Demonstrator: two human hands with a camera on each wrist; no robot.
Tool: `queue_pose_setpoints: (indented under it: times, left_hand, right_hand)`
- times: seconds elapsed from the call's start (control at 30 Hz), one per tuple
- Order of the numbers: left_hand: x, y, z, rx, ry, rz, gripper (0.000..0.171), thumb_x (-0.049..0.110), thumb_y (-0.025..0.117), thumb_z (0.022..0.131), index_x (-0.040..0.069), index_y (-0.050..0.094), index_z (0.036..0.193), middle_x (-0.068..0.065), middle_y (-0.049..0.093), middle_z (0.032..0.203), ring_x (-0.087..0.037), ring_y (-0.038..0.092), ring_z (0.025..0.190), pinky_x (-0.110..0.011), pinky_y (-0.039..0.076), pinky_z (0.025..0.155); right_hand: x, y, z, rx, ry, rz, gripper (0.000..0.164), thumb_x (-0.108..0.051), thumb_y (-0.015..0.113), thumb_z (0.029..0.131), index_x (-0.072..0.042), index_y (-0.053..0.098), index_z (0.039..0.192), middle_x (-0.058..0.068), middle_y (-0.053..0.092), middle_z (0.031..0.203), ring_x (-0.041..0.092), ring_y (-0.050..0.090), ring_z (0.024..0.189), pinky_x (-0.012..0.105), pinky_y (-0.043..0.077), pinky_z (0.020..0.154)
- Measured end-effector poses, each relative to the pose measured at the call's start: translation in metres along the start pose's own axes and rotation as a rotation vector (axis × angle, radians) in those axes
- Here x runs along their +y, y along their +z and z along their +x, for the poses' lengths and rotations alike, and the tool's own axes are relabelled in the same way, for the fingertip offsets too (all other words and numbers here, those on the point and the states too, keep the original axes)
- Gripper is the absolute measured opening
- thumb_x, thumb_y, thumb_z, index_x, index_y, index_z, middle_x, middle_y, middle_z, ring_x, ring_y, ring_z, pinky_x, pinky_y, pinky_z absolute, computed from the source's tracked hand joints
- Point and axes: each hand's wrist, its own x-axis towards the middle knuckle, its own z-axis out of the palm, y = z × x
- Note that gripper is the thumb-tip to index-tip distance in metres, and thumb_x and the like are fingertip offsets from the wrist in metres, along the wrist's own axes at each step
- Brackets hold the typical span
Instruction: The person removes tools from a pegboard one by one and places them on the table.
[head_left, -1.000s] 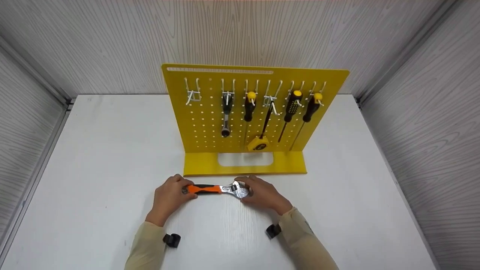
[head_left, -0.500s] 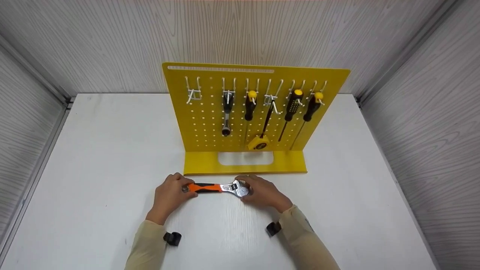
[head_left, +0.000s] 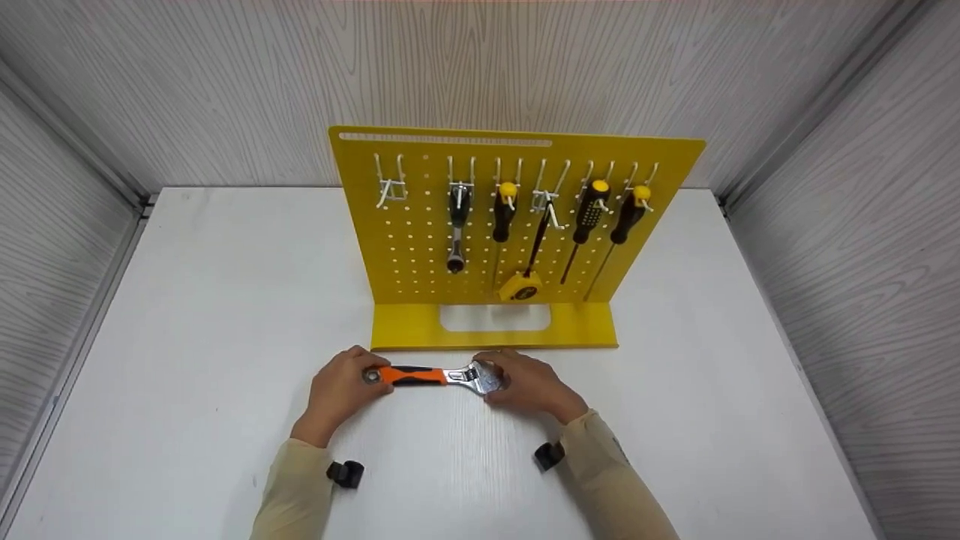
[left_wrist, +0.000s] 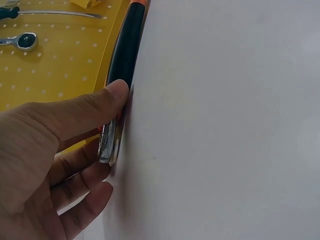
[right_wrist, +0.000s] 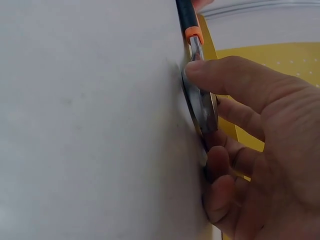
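Note:
An adjustable wrench [head_left: 417, 376] with an orange and black handle lies crosswise in front of the yellow pegboard. My left hand [head_left: 341, 391] pinches its handle end between thumb and fingers. At the other end, the metal head is held by my right hand [head_left: 529, 384], whose fingers curl about it. In the left wrist view the left thumb presses the black side of the handle [left_wrist: 125, 50]. The right wrist view has the right thumb against the wrench head [right_wrist: 202, 102]. Both hands are low, close to the white tabletop.
Behind the hands stands the pegboard [head_left: 420, 262]. On its hooks hang a ratchet wrench [head_left: 458, 225], several screwdrivers including one with a dotted handle [head_left: 591, 214], and a yellow tape measure [head_left: 520, 286]. The leftmost hook [head_left: 391, 191] carries no tool. Wood-grain walls [head_left: 247, 90] enclose the white table [head_left: 225, 300].
The head view has shifted very slightly, so the pegboard sits a little further right. Both hands keep hold of the wrench in nearly the same place.

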Motion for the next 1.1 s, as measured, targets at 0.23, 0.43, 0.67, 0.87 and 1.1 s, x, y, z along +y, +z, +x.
queue_pose_setpoints:
  times: [0.23, 0.43, 0.67, 0.87, 1.1]
  left_hand:
    - [-0.002, -0.002, 0.001, -0.018, -0.028, -0.046, 0.034, 0.022, 0.080, 0.076, 0.013, 0.073, 0.109, -0.005, 0.066, 0.110, -0.026, 0.061, 0.105, -0.046, 0.048, 0.094]
    - [-0.005, -0.003, 0.002, -0.023, -0.040, -0.075, 0.034, 0.020, 0.080, 0.076, 0.013, 0.073, 0.108, -0.005, 0.066, 0.110, -0.026, 0.061, 0.106, -0.046, 0.047, 0.095]
    - [-0.006, -0.003, 0.001, -0.044, -0.060, -0.110, 0.033, 0.020, 0.079, 0.077, 0.014, 0.072, 0.109, -0.004, 0.065, 0.107, -0.024, 0.060, 0.103, -0.045, 0.046, 0.095]
    - [-0.005, -0.009, -0.003, -0.011, -0.054, -0.122, 0.027, 0.021, 0.073, 0.082, 0.012, 0.072, 0.108, -0.005, 0.067, 0.105, -0.025, 0.062, 0.101, -0.045, 0.048, 0.092]
    - [-0.002, -0.021, -0.004, 0.053, -0.082, -0.151, 0.029, 0.023, 0.071, 0.087, 0.011, 0.070, 0.113, -0.008, 0.068, 0.106, -0.024, 0.062, 0.097, -0.044, 0.050, 0.083]
  right_hand:
    - [-0.001, -0.002, 0.000, -0.016, 0.018, 0.025, 0.063, -0.029, 0.073, 0.080, -0.026, 0.050, 0.139, 0.000, 0.054, 0.137, 0.018, 0.055, 0.104, 0.044, 0.045, 0.091]
    - [0.000, -0.001, -0.001, -0.003, 0.009, 0.029, 0.065, -0.030, 0.075, 0.080, -0.025, 0.049, 0.139, 0.002, 0.057, 0.130, 0.019, 0.055, 0.104, 0.043, 0.045, 0.090]
    - [0.001, 0.000, -0.003, 0.008, -0.009, 0.061, 0.065, -0.031, 0.077, 0.080, -0.022, 0.050, 0.139, 0.003, 0.059, 0.126, 0.018, 0.056, 0.100, 0.043, 0.046, 0.089]
    - [0.004, -0.002, -0.002, 0.015, -0.004, 0.156, 0.061, -0.032, 0.078, 0.080, -0.020, 0.054, 0.136, 0.000, 0.063, 0.108, 0.014, 0.054, 0.091, 0.033, 0.045, 0.081]
    - [0.011, -0.007, 0.001, -0.002, -0.008, 0.312, 0.050, -0.026, 0.074, 0.085, -0.018, 0.058, 0.132, -0.002, 0.062, 0.094, 0.012, 0.050, 0.083, 0.026, 0.043, 0.075]
